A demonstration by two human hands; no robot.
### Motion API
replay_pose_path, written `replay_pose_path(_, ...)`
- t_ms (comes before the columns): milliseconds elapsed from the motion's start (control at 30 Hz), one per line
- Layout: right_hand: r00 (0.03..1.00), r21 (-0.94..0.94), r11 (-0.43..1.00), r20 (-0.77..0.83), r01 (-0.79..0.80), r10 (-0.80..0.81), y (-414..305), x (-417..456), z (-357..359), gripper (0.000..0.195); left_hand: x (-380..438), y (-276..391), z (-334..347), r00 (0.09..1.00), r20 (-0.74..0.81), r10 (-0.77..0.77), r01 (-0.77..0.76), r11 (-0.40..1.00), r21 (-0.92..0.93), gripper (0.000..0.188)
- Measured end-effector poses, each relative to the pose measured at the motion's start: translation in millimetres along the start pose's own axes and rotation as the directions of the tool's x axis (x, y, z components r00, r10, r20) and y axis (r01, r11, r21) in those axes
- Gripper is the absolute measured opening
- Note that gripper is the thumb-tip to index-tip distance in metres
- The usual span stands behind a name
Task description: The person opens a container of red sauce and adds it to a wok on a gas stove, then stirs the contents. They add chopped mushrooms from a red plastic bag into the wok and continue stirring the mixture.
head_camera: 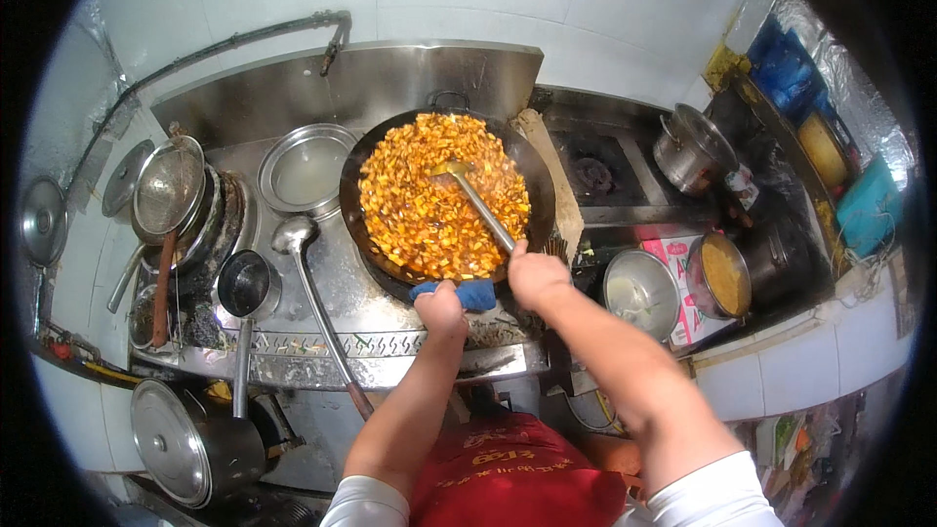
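Note:
A large dark wok point(538, 183) sits on the stove in front of me, filled with diced food point(439, 219) in a reddish-brown sauce. My right hand point(538, 278) grips the metal handle of a cooking ladle point(483, 208), whose head rests in the middle of the food, partly sunk in it. At the wok's near rim, my left hand point(441, 307) is closed on a folded blue cloth point(476, 294). The cloth covers the part of the rim or handle beneath it, which is hidden.
Left of the wok stand a metal basin point(307, 172), a long-handled ladle point(315, 285), a saucepan point(249, 285) and a wire strainer point(170, 187). To the right are a burner point(593, 172), a steel pot point(692, 150), a metal bowl point(640, 293) and a bowl of yellowish contents point(721, 274).

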State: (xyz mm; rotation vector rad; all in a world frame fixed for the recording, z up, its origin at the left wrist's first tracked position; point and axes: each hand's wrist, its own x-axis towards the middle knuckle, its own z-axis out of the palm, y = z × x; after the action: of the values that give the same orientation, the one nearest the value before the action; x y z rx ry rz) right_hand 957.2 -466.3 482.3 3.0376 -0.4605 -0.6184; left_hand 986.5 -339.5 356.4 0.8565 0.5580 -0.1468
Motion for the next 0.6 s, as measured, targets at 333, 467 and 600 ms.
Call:
replay_pose_path(333, 0.995, 0.031, 0.999, -0.096, -0.017, 0.020, 73.8, -105.0, -79.4, 0.051, 29.8, 1.4, 2.4, 0.977, -0.052, 0.205, -0.198, 0.973, 0.116, 0.003)
replay_pose_path(467, 0.995, -0.273, 0.960, 0.092, 0.068, -0.044, 99.2, -174.4, -144.1, 0.062, 2.8, 22.0, 4.7, 0.981, -0.062, 0.181, -0.169, 0.971, 0.168, 0.006)
replay_pose_path(600, 0.940, -0.424, 0.896, 0.340, 0.130, 0.024, 91.5, -195.9, -151.0, 0.068, 21.9, -12.8, -10.7, 0.989, -0.066, 0.135, -0.122, 0.976, 0.180, 0.014)
